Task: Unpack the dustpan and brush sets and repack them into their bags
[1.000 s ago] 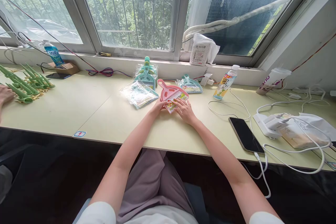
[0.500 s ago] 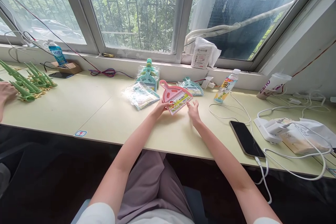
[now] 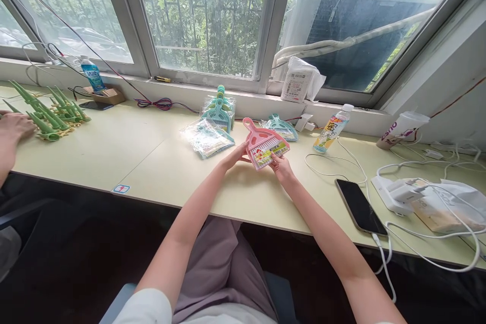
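I hold a pink mini dustpan with a brush and a printed label point(image 3: 265, 145) just above the pale desk point(image 3: 152, 172). My left hand point(image 3: 236, 154) grips its left edge. My right hand point(image 3: 281, 165) grips its lower right corner. Left of it lies a stack of clear bags with teal dustpans point(image 3: 207, 137). More teal dustpan sets stand upright point(image 3: 219, 109) by the sill, and one lies flat point(image 3: 280, 127) behind the pink one.
A drink bottle point(image 3: 331, 129), a black phone point(image 3: 360, 206), a white charger with cables point(image 3: 398, 195) and a plastic bag point(image 3: 448, 202) lie at the right. Far left, another person's hand point(image 3: 15, 126) rests by green plastic pieces point(image 3: 49, 111).
The pink dustpan was lifted off the desk. My right hand let go of it briefly, then took hold of its lower right corner again. The view shifted slightly.
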Tool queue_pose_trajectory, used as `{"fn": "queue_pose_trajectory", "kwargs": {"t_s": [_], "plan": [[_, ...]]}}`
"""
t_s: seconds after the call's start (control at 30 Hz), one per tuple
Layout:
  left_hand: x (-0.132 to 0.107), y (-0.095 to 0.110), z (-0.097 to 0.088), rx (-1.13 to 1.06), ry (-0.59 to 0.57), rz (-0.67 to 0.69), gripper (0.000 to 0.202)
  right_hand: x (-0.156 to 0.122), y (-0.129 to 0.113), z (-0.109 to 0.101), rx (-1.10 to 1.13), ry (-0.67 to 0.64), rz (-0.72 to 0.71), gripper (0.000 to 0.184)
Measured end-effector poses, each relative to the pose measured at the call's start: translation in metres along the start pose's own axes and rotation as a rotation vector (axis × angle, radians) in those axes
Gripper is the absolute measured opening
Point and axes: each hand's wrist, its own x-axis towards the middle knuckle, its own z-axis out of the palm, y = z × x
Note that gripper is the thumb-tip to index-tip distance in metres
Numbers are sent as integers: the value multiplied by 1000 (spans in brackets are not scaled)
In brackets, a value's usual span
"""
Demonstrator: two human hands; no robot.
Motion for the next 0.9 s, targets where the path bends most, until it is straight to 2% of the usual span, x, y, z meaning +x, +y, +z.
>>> {"fn": "queue_pose_trajectory", "kwargs": {"t_s": [0.07,0.2,0.27,0.3,0.37,0.43,0.57,0.63,0.77,0.9], "plan": [[6,-6,-7,238,182,34,55,1,-1,-2,0,7,-11,16],[6,-13,-29,851,710,157,43,2,-1,-4,-19,31,-8,15],[3,-15,-40,1063,862,119,40,3,0,-4,-28,47,-2,14],[1,-16,-45,1128,883,71,44,3,0,-4,-34,53,-1,14],[0,-20,-51,1203,837,-39,55,2,0,-4,-51,52,-3,14],[0,-25,-53,1239,723,-92,59,2,0,-4,-73,45,-7,16],[3,-31,-49,1280,462,33,55,0,-2,-2,-100,39,3,19],[4,-31,-45,1296,397,82,52,-1,-3,-2,-107,40,13,19],[5,-27,-41,1293,419,107,52,-2,-3,0,-121,37,23,18],[3,-20,-39,1266,550,84,47,-1,-2,-1,-127,37,30,16]]}}
